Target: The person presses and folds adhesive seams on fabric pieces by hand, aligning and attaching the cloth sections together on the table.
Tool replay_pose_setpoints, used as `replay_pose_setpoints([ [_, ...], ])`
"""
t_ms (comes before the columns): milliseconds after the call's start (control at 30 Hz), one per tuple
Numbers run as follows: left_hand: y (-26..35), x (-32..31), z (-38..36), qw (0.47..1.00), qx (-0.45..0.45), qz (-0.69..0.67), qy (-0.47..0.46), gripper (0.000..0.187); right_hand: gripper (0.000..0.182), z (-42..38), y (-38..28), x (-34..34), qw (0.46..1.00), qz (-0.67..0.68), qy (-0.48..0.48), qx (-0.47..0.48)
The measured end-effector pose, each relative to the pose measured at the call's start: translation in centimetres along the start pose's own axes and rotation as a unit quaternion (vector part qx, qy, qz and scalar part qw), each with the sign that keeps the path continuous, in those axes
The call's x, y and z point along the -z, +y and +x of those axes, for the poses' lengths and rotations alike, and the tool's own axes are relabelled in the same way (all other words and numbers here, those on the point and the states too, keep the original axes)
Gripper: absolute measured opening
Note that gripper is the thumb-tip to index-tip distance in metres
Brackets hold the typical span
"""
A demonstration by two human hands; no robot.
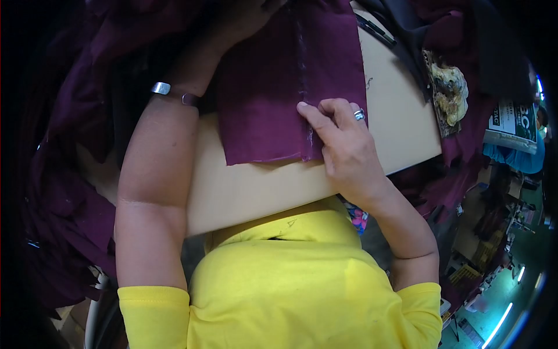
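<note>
A maroon fabric panel (261, 99) lies on a pale tan board (244, 192) in front of me. A seam with whitish chalky marks runs down its length. My right hand (351, 142), with a ring on one finger, is on the panel's lower right part. Its index fingertip rests at the seam, the other fingers are curled, and the cloth is gripped beneath them. My left hand (244, 23) reaches to the upper left edge of the panel. The left fingers are in shadow and partly cut off by the frame's top, so their grip is hidden.
More maroon cloth (70, 215) hangs in heaps at the left. A black pen-like tool (376, 29) lies at the board's upper right, near dark cloth. A crumpled yellowish lump (449, 93) sits on cardboard at the right edge. Beyond it is a printed package (512, 125).
</note>
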State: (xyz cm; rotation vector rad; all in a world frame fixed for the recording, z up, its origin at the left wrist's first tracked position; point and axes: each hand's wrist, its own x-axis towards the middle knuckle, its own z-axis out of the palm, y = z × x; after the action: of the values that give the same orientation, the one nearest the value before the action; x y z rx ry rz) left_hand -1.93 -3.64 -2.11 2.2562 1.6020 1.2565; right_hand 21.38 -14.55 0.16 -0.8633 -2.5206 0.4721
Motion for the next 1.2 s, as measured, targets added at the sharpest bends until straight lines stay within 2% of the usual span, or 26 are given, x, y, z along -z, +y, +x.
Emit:
replay_pose_setpoints([
  [133, 0.0, 0.2, 0.0, 1.000, -0.015, 0.017, 0.004, 0.016, 0.046, -1.4, -0.7, 0.4, 0.997, -0.060, -0.017, 0.050],
  [267, 0.5, 0.5, -0.1, 0.999, -0.005, 0.044, -0.001, 0.016, 0.032, -3.0, -0.9, 0.1, 0.978, -0.149, 0.009, 0.147],
  [367, 0.8, 0.5, -0.2, 0.999, 0.017, 0.037, -0.002, 0.017, 0.027, -3.2, -1.4, 0.9, 0.987, -0.105, -0.002, 0.121],
  [433, 1.0, 0.7, -0.1, 0.999, 0.024, 0.023, -0.012, 0.017, 0.027, -3.6, -0.6, 2.5, 0.994, 0.107, -0.030, 0.020],
  [467, 0.7, 0.5, 0.0, 1.000, 0.022, 0.014, -0.013, 0.017, 0.029, -4.1, 0.1, 3.5, 0.976, 0.210, -0.042, -0.033],
  [500, 0.1, 0.2, 0.0, 1.000, 0.019, 0.004, -0.012, 0.016, 0.036, -5.0, 1.0, 4.8, 0.950, 0.301, -0.013, -0.086],
  [600, -0.2, -0.2, 0.2, 0.999, 0.025, -0.020, -0.025, 0.016, 0.036, -10.1, 4.8, 8.4, 0.891, 0.408, 0.005, -0.197],
  [633, -0.3, -0.2, 0.2, 0.999, 0.031, -0.024, -0.031, 0.015, 0.034, -12.2, 6.1, 8.9, 0.857, 0.443, 0.014, -0.262],
  [700, -1.1, -0.3, 0.2, 0.998, 0.032, -0.052, -0.035, 0.014, 0.033, -15.9, 9.7, 8.7, 0.868, 0.347, -0.027, -0.353],
  [733, -1.2, -0.4, 0.2, 0.997, 0.032, -0.064, -0.038, 0.014, 0.031, -18.1, 12.1, 7.1, 0.907, 0.177, -0.033, -0.381],
  [767, -0.5, -0.2, 0.3, 0.998, 0.031, -0.043, -0.042, 0.013, 0.029, -20.2, 14.8, 5.1, 0.917, 0.002, -0.040, -0.397],
  [833, 1.2, 0.5, 0.4, 0.998, 0.031, 0.003, -0.049, 0.013, 0.033, -23.3, 19.9, 1.8, 0.959, -0.150, -0.014, -0.240],
  [933, 0.9, 0.1, 0.1, 0.999, 0.020, -0.041, -0.020, 0.012, 0.043, -23.6, 21.7, -1.4, 0.900, -0.324, -0.073, -0.282],
  [1033, 0.8, 0.4, 0.3, 0.998, 0.024, -0.025, -0.045, 0.013, 0.057, -23.0, 21.9, -2.4, 0.882, -0.243, -0.111, -0.387],
  [1133, 1.9, 1.0, 0.4, 0.995, 0.062, 0.035, -0.062, 0.013, 0.065, -26.1, 25.9, -4.5, 0.902, -0.290, -0.109, -0.300],
  [1200, 0.8, 0.8, 0.5, 0.995, 0.070, -0.023, -0.067, 0.015, 0.069, -25.6, 25.2, -3.3, 0.900, -0.237, -0.099, -0.353],
])
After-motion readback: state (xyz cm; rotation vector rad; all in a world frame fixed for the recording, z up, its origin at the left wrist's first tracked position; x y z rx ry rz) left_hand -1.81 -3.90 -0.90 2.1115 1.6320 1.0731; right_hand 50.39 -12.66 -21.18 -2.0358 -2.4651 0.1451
